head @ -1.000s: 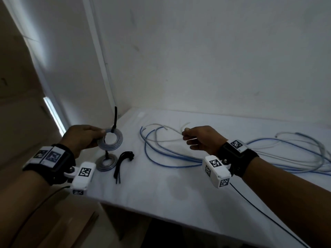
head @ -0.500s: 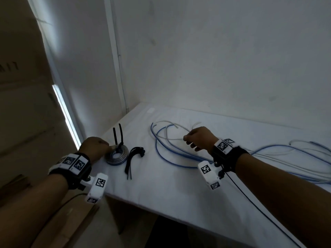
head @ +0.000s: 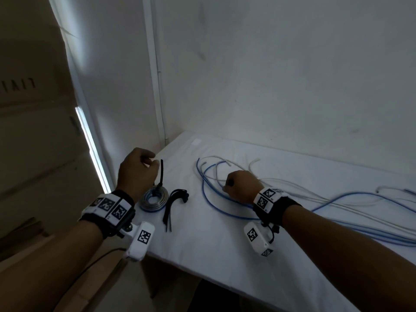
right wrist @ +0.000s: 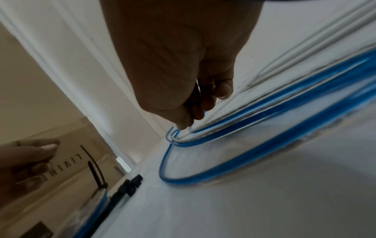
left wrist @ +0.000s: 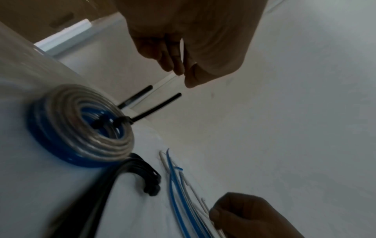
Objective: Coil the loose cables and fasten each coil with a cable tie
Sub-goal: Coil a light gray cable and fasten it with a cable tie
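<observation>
Two tied coils (head: pixel 154 198) lie stacked near the table's left edge, grey over blue (left wrist: pixel 81 125), with black tie tails (head: pixel 161 174) sticking up. My left hand (head: pixel 137 172) hovers just above them with loosely curled fingers (left wrist: pixel 173 64) and holds nothing. A bundle of spare black cable ties (head: pixel 174 203) lies to the right of the coils (left wrist: pixel 132 173). Loose blue and white cables (head: pixel 209 194) sprawl across the table. My right hand (head: pixel 242 185) is curled down on them, its fingertips (right wrist: pixel 187 122) closed on white strands.
The white table (head: pixel 213 244) sits in a corner, with walls behind and to the left. Its front edge runs diagonally below my wrists. Loose cables (head: pixel 360 206) trail off to the right. Cardboard boxes (head: pixel 33 143) stand to the left, beyond the table.
My left hand set the grey coil down on the other coil, let go and lifted slightly. My right hand lowered onto the loose cables.
</observation>
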